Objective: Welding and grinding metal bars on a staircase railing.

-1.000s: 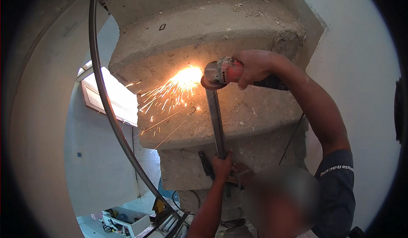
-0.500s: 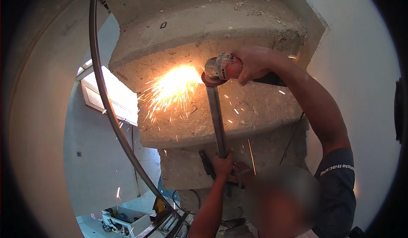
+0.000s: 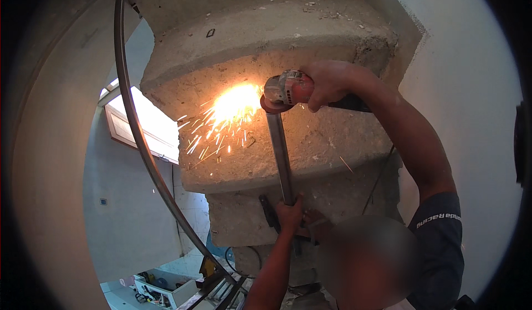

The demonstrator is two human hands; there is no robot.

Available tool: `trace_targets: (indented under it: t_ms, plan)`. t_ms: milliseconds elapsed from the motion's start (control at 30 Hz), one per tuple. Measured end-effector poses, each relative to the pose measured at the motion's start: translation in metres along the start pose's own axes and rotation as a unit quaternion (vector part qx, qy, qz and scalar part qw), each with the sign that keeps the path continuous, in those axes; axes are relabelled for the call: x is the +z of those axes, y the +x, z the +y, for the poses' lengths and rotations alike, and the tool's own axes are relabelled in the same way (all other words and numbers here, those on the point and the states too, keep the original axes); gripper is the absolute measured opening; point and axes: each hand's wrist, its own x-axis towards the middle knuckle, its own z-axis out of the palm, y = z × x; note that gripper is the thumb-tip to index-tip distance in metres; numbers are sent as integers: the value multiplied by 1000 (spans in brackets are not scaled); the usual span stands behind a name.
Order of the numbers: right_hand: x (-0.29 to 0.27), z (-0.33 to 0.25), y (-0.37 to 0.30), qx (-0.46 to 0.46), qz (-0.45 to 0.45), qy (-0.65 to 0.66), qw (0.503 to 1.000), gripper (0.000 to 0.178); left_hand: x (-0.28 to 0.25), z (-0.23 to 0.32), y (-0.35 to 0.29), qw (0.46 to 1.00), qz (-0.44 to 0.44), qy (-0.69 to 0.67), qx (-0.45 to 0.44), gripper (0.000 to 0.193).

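A metal bar rises from the gripping fingers of the left hand to a grinder clasped by the right hand, sparks suggesting work at its top is under way, the amount left unclear.

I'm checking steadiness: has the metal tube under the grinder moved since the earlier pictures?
No; against the concrete step behind it, the metal tube shows no clear shift either way.
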Motion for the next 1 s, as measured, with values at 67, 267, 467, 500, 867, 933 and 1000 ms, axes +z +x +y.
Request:
trace_targets:
  t_ms: [67,267,467,500,867,933,1000]
  plan:
    - [-2,-1,3,8,-21,32,999,58,0,2,1,1000,11,1,-14,43]
    - [-4,6,2,18,-38,36,998,52,-5,7,-1,1000,6,6,-10,41]
    - [37,53,-48,46,101,64,992,67,-3,-3,-5,999,29,38,-16,45]
    - [53,68,-68,29,138,118,983,70,-1,-6,-2,999,33,35,-18,45]
    - [163,84,-165,170,325,575,731,44,31,62,-74,934,108,-94,326,54]
    - [189,86,-163,154,339,623,688,46,46,91,-94,949,-101,-145,260,61]
    - [201,78,-155,124,365,668,637,48,53,130,-89,946,-197,-180,185,65]
